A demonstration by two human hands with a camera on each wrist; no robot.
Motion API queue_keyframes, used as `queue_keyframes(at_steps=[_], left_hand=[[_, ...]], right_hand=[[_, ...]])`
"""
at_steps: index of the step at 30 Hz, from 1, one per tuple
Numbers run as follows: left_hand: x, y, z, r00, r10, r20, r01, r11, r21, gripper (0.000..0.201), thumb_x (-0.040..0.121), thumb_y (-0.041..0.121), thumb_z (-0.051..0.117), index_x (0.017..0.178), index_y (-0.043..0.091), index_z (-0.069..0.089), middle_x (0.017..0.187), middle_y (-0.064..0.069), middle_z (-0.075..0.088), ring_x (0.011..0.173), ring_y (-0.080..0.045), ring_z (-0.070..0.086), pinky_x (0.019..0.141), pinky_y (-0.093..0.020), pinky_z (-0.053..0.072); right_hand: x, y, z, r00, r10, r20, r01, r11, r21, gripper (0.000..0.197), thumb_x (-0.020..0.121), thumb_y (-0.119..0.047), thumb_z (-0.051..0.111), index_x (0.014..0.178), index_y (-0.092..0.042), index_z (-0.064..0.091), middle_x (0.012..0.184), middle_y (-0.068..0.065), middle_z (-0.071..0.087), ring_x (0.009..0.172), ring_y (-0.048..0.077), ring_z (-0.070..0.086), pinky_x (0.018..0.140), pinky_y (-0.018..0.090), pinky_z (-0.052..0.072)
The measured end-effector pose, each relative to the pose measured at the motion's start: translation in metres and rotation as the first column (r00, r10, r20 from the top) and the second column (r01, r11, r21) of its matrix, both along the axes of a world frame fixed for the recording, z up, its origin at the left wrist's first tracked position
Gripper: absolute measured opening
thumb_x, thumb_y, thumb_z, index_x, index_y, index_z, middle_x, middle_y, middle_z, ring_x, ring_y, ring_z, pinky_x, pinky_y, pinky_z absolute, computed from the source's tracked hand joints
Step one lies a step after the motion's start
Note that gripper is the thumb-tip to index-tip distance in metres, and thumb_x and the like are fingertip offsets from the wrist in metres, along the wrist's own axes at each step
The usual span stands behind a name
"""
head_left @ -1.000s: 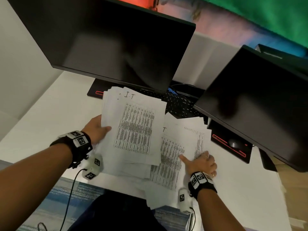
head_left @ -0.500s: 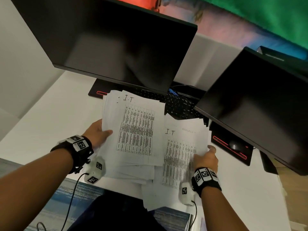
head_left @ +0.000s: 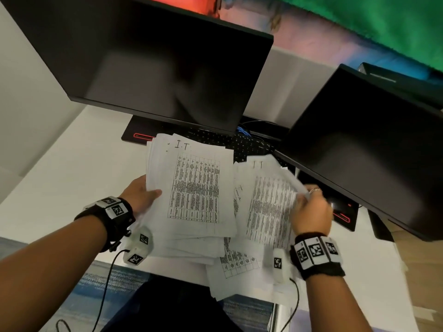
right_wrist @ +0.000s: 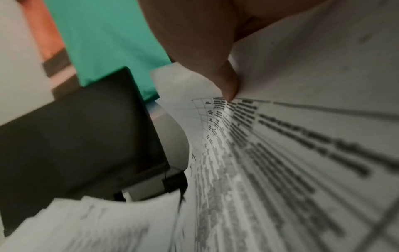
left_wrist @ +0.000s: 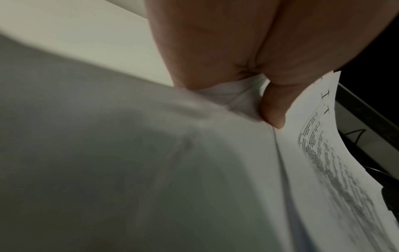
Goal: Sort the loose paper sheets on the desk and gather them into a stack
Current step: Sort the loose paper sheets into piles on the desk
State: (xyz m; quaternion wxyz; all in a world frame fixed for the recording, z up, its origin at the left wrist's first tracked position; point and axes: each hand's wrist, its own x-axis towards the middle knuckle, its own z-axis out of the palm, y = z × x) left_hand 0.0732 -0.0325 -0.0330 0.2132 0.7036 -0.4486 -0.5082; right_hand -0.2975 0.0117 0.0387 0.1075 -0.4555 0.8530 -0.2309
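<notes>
A thick stack of printed table sheets [head_left: 191,188] is held above the white desk [head_left: 72,164]. My left hand [head_left: 141,195] grips its left edge, thumb on top, fingers hidden beneath; the left wrist view shows the thumb pressed on the stack [left_wrist: 302,153]. My right hand [head_left: 309,209] pinches the right edge of a loose printed sheet [head_left: 268,207], lifted and curling; in the right wrist view the thumb sits on this sheet [right_wrist: 280,153]. More loose sheets [head_left: 237,267] lie underneath, hanging over the desk's near edge.
Two dark monitors [head_left: 155,63] [head_left: 364,144] hang over the back of the desk. A black keyboard [head_left: 239,142] lies behind the papers. A black mouse pad with red trim [head_left: 342,216] sits under the right monitor, close to my right hand.
My right hand went from pressing flat on the loose sheets to pinching one by its right edge and lifting it, so it curls. The left hand keeps holding the stack, almost still.
</notes>
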Motion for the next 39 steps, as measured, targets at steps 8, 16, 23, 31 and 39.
queue_keyframes(at_steps=[8,16,23,31,39], left_hand=[[-0.020,-0.003,-0.002,0.974,-0.157,0.164,0.158,0.987,0.005,0.036,0.095,0.015,0.058,0.130,0.017,0.058,0.122,-0.005,0.068,0.104,-0.026,0.064,0.096,-0.041,0.051],[-0.028,0.001,-0.010,0.994,-0.102,-0.028,0.103,0.994,0.043,0.038,0.093,0.024,0.056,0.131,0.023,0.059,0.128,-0.005,0.067,0.111,-0.027,0.064,0.102,-0.045,0.049],[-0.042,0.001,-0.011,0.989,-0.143,-0.029,0.144,0.988,0.059,0.065,0.087,0.053,0.065,0.139,0.015,0.053,0.132,-0.004,0.063,0.118,-0.025,0.059,0.102,-0.037,0.044],[-0.019,0.001,-0.011,0.970,-0.150,0.192,0.165,0.984,-0.063,0.046,0.092,0.012,0.060,0.137,0.015,0.052,0.129,-0.007,0.062,0.103,-0.020,0.054,0.087,-0.032,0.042],[0.031,0.004,-0.008,0.999,0.040,-0.029,-0.041,0.998,-0.047,0.045,0.088,0.021,0.068,0.132,0.024,0.058,0.123,-0.001,0.069,0.113,-0.026,0.063,0.104,-0.054,0.045]], right_hand=[[-0.018,-0.023,0.119,0.996,0.017,0.087,0.028,0.872,-0.488,0.024,0.090,-0.015,0.065,0.112,-0.006,0.065,0.103,0.011,0.070,0.099,0.030,0.066,0.084,0.030,0.050],[0.046,-0.043,0.053,0.908,0.108,0.405,-0.007,0.970,-0.242,0.027,0.089,-0.005,0.068,0.115,-0.008,0.067,0.105,0.005,0.070,0.097,0.020,0.066,0.075,0.018,0.047],[0.089,-0.038,-0.070,0.880,0.082,0.468,-0.223,0.941,0.255,0.053,0.103,-0.023,0.050,0.151,-0.008,0.034,0.153,0.011,0.041,0.139,0.031,0.042,0.112,0.034,0.033],[0.032,0.010,-0.102,0.997,0.083,0.004,-0.071,0.819,0.569,0.125,0.066,-0.069,0.075,0.156,-0.011,0.011,0.157,0.012,0.022,0.140,0.036,0.026,0.110,0.056,0.031],[0.028,-0.008,-0.102,0.936,-0.314,0.159,0.183,0.819,0.543,0.129,0.059,-0.045,0.092,0.153,-0.005,0.014,0.143,0.022,0.039,0.126,0.041,0.050,0.097,0.051,0.049]])
